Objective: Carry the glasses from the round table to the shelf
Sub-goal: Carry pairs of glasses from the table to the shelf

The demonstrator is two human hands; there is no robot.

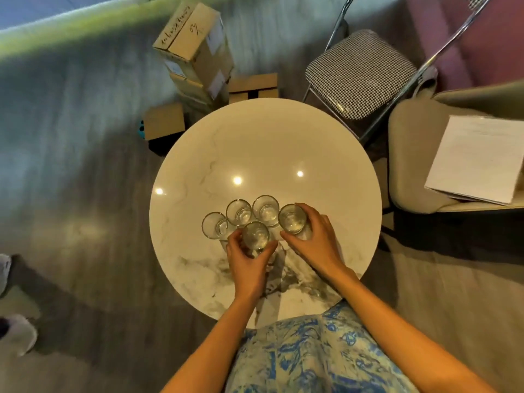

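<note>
Several clear drinking glasses stand clustered on the near half of the round white marble table [255,143]. My left hand [249,265] wraps around the nearest glass [255,235]. My right hand [314,239] grips the rightmost glass [292,218] from its right side. Three other glasses stand free: one at the far left [214,224], one behind it [239,212], and one at the back [265,209]. Both gripped glasses look upright; whether they touch the tabletop I cannot tell. No shelf is in view.
A folding chair with a checked seat [360,75] stands behind the table on the right. A beige armchair [408,165] holding papers [476,157] sits at the right. Stacked cardboard boxes [195,52] stand behind the table. Someone's feet in light shoes [17,333] show at the left edge.
</note>
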